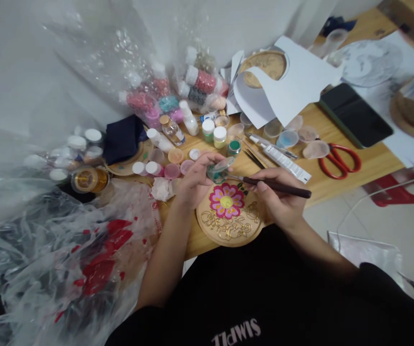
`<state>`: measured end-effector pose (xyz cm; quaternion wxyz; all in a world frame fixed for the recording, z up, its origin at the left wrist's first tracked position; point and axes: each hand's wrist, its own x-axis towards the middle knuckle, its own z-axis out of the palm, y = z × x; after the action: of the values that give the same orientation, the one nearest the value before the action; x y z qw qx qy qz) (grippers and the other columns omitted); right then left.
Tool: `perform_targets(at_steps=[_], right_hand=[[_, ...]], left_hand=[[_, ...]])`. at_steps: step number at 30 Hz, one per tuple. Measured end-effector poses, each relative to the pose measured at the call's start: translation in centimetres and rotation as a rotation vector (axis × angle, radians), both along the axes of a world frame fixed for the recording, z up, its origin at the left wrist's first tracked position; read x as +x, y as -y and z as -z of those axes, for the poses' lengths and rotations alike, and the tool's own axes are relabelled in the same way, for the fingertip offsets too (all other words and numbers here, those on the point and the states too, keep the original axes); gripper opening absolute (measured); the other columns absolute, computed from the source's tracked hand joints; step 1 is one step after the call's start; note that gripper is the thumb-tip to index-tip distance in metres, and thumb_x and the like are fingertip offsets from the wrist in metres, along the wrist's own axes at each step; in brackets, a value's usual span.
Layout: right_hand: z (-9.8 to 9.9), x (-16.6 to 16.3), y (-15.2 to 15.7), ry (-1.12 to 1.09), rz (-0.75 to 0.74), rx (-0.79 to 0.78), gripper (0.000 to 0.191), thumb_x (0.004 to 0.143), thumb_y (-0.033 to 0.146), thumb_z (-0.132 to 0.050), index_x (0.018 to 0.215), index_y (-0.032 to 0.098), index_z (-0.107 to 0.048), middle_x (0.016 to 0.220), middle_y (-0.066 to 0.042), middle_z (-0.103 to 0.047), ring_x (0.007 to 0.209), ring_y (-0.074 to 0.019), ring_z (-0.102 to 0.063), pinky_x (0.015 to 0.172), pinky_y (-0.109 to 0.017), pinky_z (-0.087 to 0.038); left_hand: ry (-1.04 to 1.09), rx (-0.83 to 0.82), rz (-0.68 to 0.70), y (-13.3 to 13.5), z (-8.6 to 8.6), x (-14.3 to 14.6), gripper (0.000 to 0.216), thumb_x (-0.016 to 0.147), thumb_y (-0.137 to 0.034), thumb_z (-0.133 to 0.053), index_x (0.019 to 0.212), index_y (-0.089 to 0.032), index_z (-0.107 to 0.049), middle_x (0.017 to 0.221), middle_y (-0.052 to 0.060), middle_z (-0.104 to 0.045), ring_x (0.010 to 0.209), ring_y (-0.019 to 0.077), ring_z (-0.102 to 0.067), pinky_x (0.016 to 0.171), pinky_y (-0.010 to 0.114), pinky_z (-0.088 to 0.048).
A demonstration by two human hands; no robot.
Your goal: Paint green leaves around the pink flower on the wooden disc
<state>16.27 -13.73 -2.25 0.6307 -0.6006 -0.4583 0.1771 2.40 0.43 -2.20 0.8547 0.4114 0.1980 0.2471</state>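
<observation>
My left hand [195, 180] is closed round a small clear cup of green paint [217, 172], held just above the far edge of a round wooden disc [230, 215]. The disc lies at the near table edge and bears a pink flower with a yellow centre and gold scrollwork. My right hand [278, 198] pinches a dark-handled brush [275, 187]; its tip reaches left into the green cup. Both forearms come up from my black shirt at the bottom of the view.
Small paint pots and lidded cups [214, 133] crowd the wooden table [336, 173] behind the disc. A white tube [286, 162], red scissors [338, 161], a phone [354, 114] and white paper [293, 86] lie to the right. Crumpled clear plastic bags [59, 259] fill the left.
</observation>
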Motion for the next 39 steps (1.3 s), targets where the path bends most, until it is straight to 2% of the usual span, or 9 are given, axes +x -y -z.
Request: perform_targets(at_steps=[7, 16, 22, 29, 34, 39], right_hand=[[1.2, -0.1, -0.1, -0.113, -0.013, 0.003, 0.011, 0.087, 0.024, -0.064, 0.096, 0.025, -0.071, 0.081, 0.001, -0.073, 0.066, -0.0151, -0.070, 0.060, -0.029, -0.058], [0.5, -0.3, -0.6, -0.336, 0.009, 0.112, 0.008, 0.084, 0.025, -0.066, 0.089, 0.024, -0.073, 0.072, 0.001, -0.072, 0.059, -0.0156, -0.067, 0.054, -0.030, -0.056], [0.5, -0.2, 0.0, -0.203, 0.009, 0.053, 0.008, 0.085, 0.025, -0.066, 0.091, 0.024, -0.072, 0.075, 0.001, -0.072, 0.062, -0.0147, -0.069, 0.056, -0.028, -0.057], [1.9, -0.3, 0.2, -0.113, 0.010, -0.001, 0.011, 0.087, 0.026, -0.064, 0.096, 0.025, -0.071, 0.083, -0.001, -0.074, 0.068, -0.0160, -0.071, 0.060, -0.030, -0.059], [2.1, -0.2, 0.1, -0.128, 0.014, -0.008, 0.010, 0.086, 0.025, -0.066, 0.094, 0.023, -0.071, 0.081, 0.000, -0.074, 0.066, -0.0148, -0.071, 0.059, -0.028, -0.059], [1.9, -0.4, -0.3, -0.244, 0.007, 0.046, 0.009, 0.085, 0.022, -0.066, 0.093, 0.025, -0.071, 0.078, 0.002, -0.073, 0.065, -0.0134, -0.072, 0.058, -0.026, -0.060]], left_hand=[[0.006, 0.030, 0.016, 0.0, 0.1, 0.0, 0.039, 0.055, -0.026, -0.066, 0.093, -0.019, -0.066, 0.090, 0.001, -0.067, 0.089, 0.0215, -0.068, 0.091, 0.039, -0.049], [-0.018, -0.019, 0.002, 0.1, -0.2, 0.4, 0.040, 0.049, -0.024, -0.065, 0.089, -0.019, -0.066, 0.087, 0.003, -0.068, 0.085, 0.0220, -0.066, 0.089, 0.041, -0.050], [-0.012, -0.015, 0.011, 0.1, 0.2, 0.2, 0.040, 0.052, -0.026, -0.066, 0.091, -0.019, -0.067, 0.088, 0.003, -0.067, 0.088, 0.0235, -0.067, 0.091, 0.042, -0.049], [-0.029, 0.023, 0.002, 0.2, 0.5, 0.0, 0.040, 0.053, -0.026, -0.065, 0.093, -0.019, -0.067, 0.092, 0.003, -0.065, 0.094, 0.0220, -0.064, 0.094, 0.039, -0.047], [-0.043, 0.027, 0.003, 0.2, 0.4, 0.1, 0.040, 0.052, -0.026, -0.065, 0.091, -0.019, -0.067, 0.095, 0.004, -0.065, 0.098, 0.0232, -0.062, 0.092, 0.038, -0.047], [-0.029, -0.002, -0.007, 0.2, 0.3, 0.2, 0.041, 0.050, -0.024, -0.064, 0.091, -0.019, -0.068, 0.093, 0.004, -0.065, 0.094, 0.0213, -0.062, 0.091, 0.037, -0.048]])
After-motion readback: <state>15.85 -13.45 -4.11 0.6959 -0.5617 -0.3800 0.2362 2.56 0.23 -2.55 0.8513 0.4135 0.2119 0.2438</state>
